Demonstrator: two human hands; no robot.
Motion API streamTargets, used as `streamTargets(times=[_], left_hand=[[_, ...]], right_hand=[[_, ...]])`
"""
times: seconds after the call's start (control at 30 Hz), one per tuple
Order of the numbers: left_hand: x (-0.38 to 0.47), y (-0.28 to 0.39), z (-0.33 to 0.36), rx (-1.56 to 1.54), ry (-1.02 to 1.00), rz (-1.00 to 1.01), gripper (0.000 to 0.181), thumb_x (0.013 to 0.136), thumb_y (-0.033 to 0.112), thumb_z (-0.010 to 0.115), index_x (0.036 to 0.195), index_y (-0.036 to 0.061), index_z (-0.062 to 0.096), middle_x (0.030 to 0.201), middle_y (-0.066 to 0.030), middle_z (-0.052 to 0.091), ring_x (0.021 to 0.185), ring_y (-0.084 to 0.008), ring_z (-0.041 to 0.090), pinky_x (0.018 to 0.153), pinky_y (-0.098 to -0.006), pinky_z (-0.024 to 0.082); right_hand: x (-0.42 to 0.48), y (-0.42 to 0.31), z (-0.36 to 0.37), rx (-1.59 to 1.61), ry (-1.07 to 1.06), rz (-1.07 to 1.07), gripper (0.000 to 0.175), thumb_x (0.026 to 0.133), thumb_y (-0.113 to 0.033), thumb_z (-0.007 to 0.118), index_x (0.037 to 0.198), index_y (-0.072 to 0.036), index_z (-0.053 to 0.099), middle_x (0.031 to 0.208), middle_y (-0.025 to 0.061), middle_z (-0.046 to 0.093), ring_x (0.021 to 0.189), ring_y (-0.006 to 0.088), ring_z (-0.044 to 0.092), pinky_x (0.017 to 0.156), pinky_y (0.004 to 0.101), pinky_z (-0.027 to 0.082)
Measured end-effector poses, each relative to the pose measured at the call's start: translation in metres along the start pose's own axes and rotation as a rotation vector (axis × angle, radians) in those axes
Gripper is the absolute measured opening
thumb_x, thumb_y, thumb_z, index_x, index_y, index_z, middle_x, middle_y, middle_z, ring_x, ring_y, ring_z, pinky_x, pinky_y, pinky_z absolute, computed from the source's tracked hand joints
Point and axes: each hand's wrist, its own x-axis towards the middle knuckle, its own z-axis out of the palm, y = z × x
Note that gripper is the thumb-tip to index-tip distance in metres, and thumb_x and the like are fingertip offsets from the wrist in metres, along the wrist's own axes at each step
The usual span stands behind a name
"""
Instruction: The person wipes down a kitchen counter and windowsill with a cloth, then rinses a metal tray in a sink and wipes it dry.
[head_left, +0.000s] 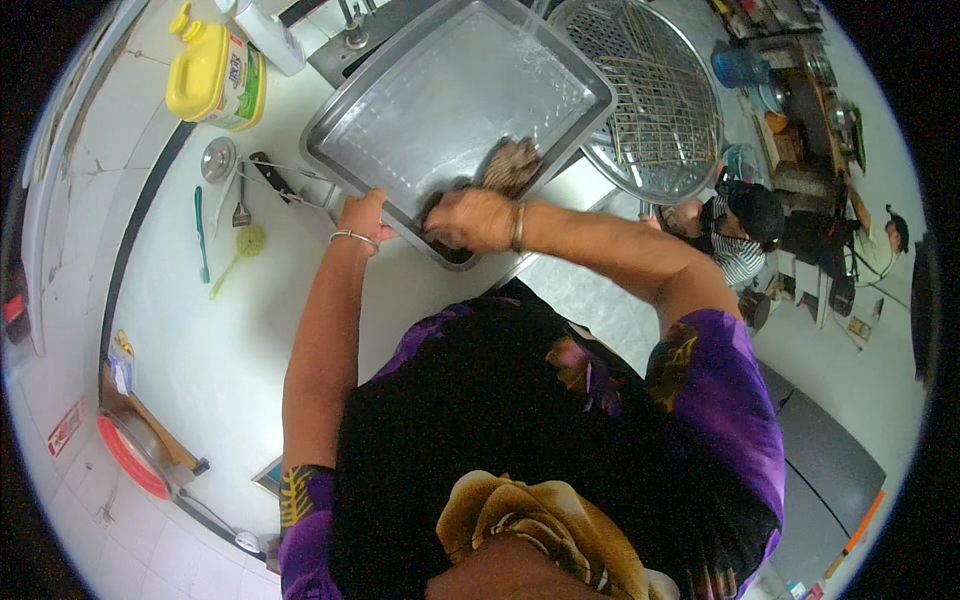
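A large rectangular metal tray (450, 97) is tilted over the sink, with water running onto its far right part. My left hand (365, 219) grips the tray's near left rim, its thumb on top. My right hand (474, 220), slightly blurred, is inside the tray at the near corner, its fingers bent over something dark that I cannot make out. Right beside it, against the tray's near right wall, lies a brown striped cloth or scrubber (514, 165); whether the fingers touch it is unclear. Part of the tap (355, 34) shows behind the tray.
Left on the white counter (300, 262) are a yellow detergent jug (217, 75), a white bottle (266, 34), a knife (271, 176), a green toothbrush (200, 232) and a round scrubbing brush (250, 241). A wire rack (660, 112) rests on a perforated round metal pan (600, 34) at right. Another person (739, 232) is beyond.
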Motion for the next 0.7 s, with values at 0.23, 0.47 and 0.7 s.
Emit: streamTargets(times=[0.23, 0.47, 0.7], left_hand=[[-0.016, 0.006, 0.0, 0.007, -0.035, -0.01, 0.038, 0.08, 0.024, 0.056, 0.111, 0.003, 0.051, 0.107, -0.0111, 0.058, 0.093, -0.029, 0.06, 0.074, -0.0501, 0.051], [-0.02, 0.011, -0.002, 0.069, -0.102, 0.003, 0.039, 0.082, 0.028, 0.054, 0.111, 0.0014, 0.05, 0.101, -0.0104, 0.058, 0.083, -0.0283, 0.061, 0.072, -0.0473, 0.052], [-0.036, 0.021, 0.016, 0.164, 0.182, 0.02, 0.046, 0.089, 0.038, 0.048, 0.104, -0.0059, 0.051, 0.092, -0.0158, 0.06, 0.074, -0.0272, 0.064, 0.06, -0.039, 0.056]], right_hand=[[-0.051, 0.045, -0.031, -0.322, -0.127, -0.041, 0.024, 0.087, -0.032, 0.052, 0.099, -0.012, 0.056, 0.095, 0.0117, 0.057, 0.092, 0.0305, 0.059, 0.078, 0.0442, 0.048], [-0.055, 0.07, -0.041, -0.401, 0.018, 0.009, 0.037, 0.085, -0.035, 0.056, 0.118, -0.021, 0.055, 0.123, 0.0086, 0.048, 0.115, 0.0304, 0.045, 0.087, 0.0449, 0.043], [0.033, 0.03, -0.003, -0.442, 0.043, -0.245, 0.049, 0.089, -0.035, 0.05, 0.136, -0.029, 0.038, 0.144, 0.0016, 0.03, 0.137, 0.0246, 0.02, 0.108, 0.0545, 0.015]])
